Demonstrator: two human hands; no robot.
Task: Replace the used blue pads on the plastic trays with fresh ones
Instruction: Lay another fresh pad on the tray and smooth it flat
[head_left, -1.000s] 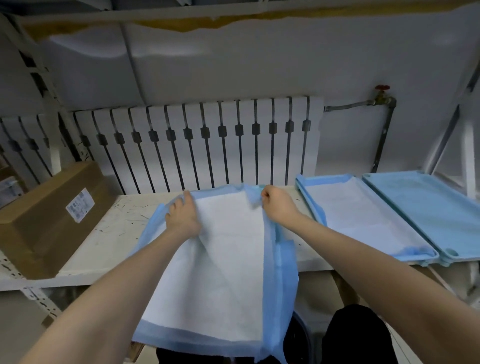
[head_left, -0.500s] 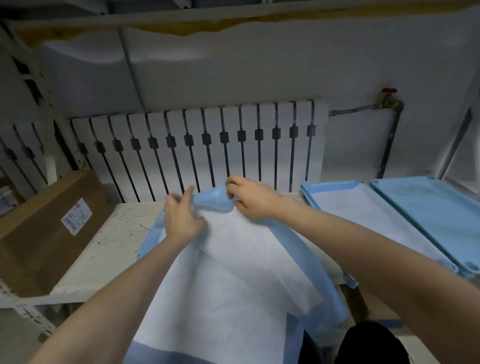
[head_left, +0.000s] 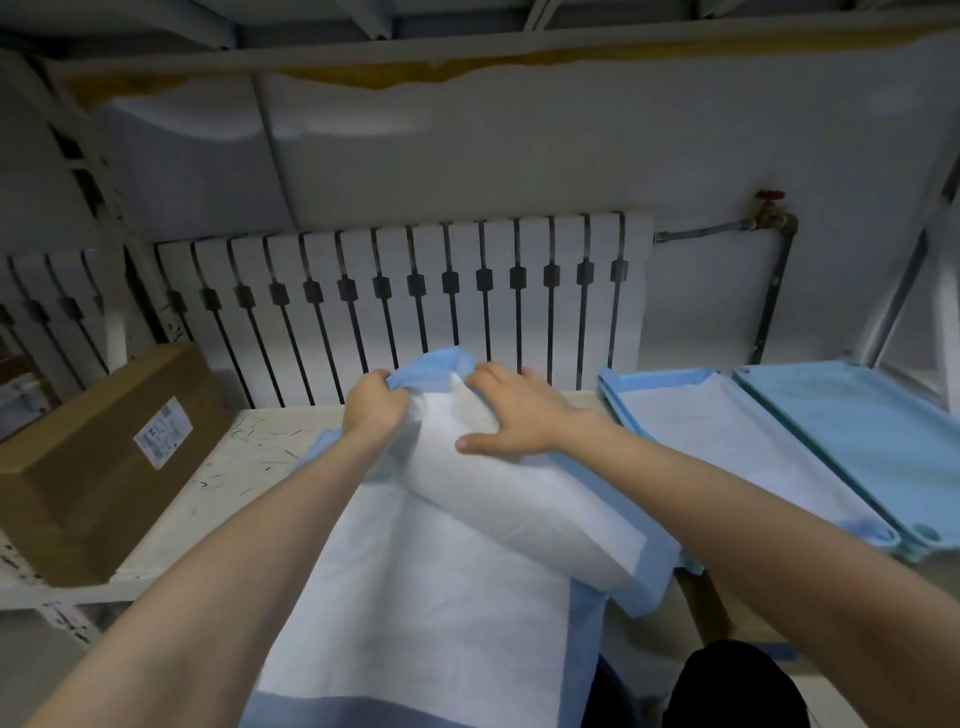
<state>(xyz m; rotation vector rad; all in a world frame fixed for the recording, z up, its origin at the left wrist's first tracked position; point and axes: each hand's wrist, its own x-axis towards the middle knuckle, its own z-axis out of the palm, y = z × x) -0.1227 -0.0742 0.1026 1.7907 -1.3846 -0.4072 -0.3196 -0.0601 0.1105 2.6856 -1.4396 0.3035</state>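
2 hands (head_left: 374, 410) (head_left: 519, 415) on 1 pad (head_left: 441, 597)

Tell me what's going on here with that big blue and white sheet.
A person is opening out a blue-backed pad on a white table. Their left hand grips the bunched blue far edge, while the right hand lies spread on the folded-over white part. The pad's near end hangs over the table edge. To the right, a lined tray sits beside a second tray.
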